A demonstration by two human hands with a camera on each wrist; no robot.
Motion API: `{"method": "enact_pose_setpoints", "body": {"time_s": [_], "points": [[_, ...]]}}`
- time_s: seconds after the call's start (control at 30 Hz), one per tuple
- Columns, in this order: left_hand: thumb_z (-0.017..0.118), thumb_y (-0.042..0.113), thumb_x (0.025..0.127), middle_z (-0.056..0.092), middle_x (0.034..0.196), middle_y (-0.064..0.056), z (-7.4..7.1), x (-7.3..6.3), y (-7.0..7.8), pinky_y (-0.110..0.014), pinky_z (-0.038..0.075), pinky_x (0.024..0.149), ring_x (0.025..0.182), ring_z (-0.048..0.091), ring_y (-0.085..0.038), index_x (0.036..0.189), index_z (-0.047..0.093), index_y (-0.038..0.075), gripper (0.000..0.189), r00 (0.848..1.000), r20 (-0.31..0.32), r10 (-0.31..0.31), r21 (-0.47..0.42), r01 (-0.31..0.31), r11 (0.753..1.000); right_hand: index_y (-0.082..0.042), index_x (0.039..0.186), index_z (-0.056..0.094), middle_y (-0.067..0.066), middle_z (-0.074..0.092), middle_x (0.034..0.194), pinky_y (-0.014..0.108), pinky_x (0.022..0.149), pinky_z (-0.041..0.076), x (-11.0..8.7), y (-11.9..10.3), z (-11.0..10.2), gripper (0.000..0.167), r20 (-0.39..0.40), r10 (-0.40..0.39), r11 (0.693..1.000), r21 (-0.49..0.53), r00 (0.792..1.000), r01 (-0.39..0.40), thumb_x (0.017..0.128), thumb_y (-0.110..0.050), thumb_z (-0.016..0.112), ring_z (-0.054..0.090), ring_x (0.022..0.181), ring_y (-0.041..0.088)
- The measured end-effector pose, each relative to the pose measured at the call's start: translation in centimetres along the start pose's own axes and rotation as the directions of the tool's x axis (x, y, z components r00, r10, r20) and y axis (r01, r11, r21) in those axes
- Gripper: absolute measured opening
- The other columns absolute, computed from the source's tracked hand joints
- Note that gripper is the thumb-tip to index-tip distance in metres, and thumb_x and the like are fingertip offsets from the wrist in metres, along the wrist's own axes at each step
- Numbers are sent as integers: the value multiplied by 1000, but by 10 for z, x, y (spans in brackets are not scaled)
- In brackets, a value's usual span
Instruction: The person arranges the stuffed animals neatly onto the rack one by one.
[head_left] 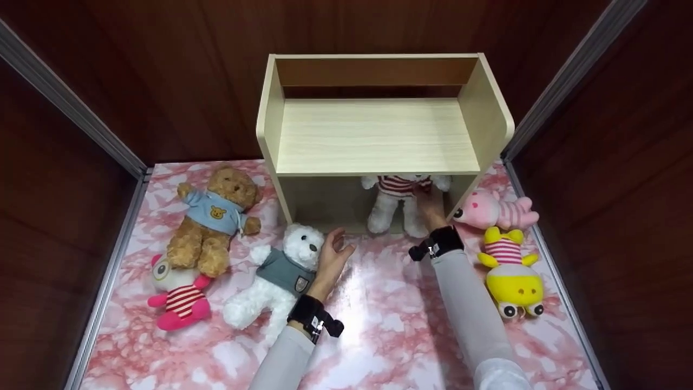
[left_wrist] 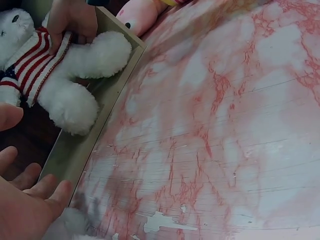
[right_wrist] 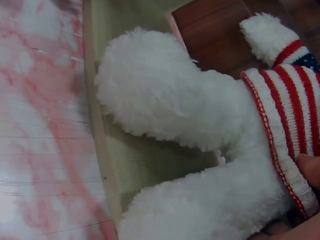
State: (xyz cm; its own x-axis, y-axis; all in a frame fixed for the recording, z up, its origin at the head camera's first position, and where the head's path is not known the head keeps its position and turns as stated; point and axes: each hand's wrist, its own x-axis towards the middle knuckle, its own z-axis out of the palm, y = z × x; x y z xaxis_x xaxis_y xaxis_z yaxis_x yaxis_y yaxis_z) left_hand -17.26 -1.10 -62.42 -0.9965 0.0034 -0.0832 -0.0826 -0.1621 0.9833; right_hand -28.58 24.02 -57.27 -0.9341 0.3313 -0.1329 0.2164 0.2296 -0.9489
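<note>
A white teddy bear (head_left: pixel 384 214) in a red-and-white striped sweater sits in the lower compartment of a pale wooden shelf (head_left: pixel 379 135), its head mostly hidden under the upper board. My right hand (head_left: pixel 430 206) grips its side at the sweater hem; the right wrist view has the thumb (right_wrist: pixel 310 170) on the knit and fingers partly hidden beneath the body. In front of the shelf, my left hand (head_left: pixel 331 262) holds nothing, fingers loosely spread. It overlaps a second white teddy bear (head_left: pixel 300 246) in a grey-green top, lying on its back on the floor.
At left, a brown teddy bear (head_left: pixel 214 216) in a blue hoodie lies against a pink striped plush (head_left: pixel 181 298). To the right of the shelf lie a pink plush (head_left: pixel 501 210) and a yellow plush (head_left: pixel 514 276). Dark panels (head_left: pixel 612 206) with metal rails enclose the marbled floor (head_left: pixel 379 346).
</note>
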Motion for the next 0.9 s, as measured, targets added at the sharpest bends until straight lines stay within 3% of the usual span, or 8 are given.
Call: {"method": "enact_pose_setpoints", "body": {"time_s": [0.13,0.3,0.43,0.57,0.77,0.83,0.9], "points": [[62,-7,93,42,148,-40,-1,2,2,-57,37,116,142,38,-55,144,43,-15,55,1000,-11,13,16,-13,1000,2,120,56,10,53,110,28,99,44,14,0,5,22,-10,7,997,82,1000,-6,105,-14,57,52,110,25],[63,-6,93,45,147,-39,-2,3,1,-51,41,115,141,41,-52,143,44,-15,54,1000,-11,9,33,-8,999,5,130,56,14,56,120,32,106,42,24,8,6,32,7,45,993,109,999,-46,107,-17,54,52,117,25],[62,-6,93,47,146,-38,-3,3,1,-50,43,113,140,43,-52,143,43,-16,54,1000,-16,13,45,-12,999,4,132,54,14,56,117,31,95,45,29,16,7,33,36,44,996,78,998,-47,107,-18,52,53,109,26],[60,-8,93,46,144,-41,-2,0,4,-54,41,114,139,41,-55,142,44,-18,52,999,-21,30,45,-29,999,5,123,55,13,54,107,32,85,46,33,23,8,26,40,35,998,49,999,-37,105,-14,52,52,99,27],[61,-8,94,46,141,-43,0,-11,28,-58,39,114,137,40,-59,138,44,-22,49,999,14,44,34,-44,998,10,133,53,19,56,127,36,108,42,37,30,10,35,24,15,999,28,1000,-15,106,-13,51,51,119,28],[61,-8,94,48,140,-43,-1,-16,37,-56,41,113,136,42,-58,137,45,-22,48,999,18,46,40,-47,998,8,126,56,19,58,122,37,105,43,36,31,11,31,18,-4,1000,-15,1000,4,108,-16,49,53,116,29],[60,-7,94,50,139,-42,-2,-18,40,-52,44,111,134,45,-57,136,46,-22,46,999,19,49,56,-50,997,4,109,58,17,59,106,36,93,47,34,32,13,26,-3,-14,995,-99,1000,14,109,-20,47,56,104,30]]}}
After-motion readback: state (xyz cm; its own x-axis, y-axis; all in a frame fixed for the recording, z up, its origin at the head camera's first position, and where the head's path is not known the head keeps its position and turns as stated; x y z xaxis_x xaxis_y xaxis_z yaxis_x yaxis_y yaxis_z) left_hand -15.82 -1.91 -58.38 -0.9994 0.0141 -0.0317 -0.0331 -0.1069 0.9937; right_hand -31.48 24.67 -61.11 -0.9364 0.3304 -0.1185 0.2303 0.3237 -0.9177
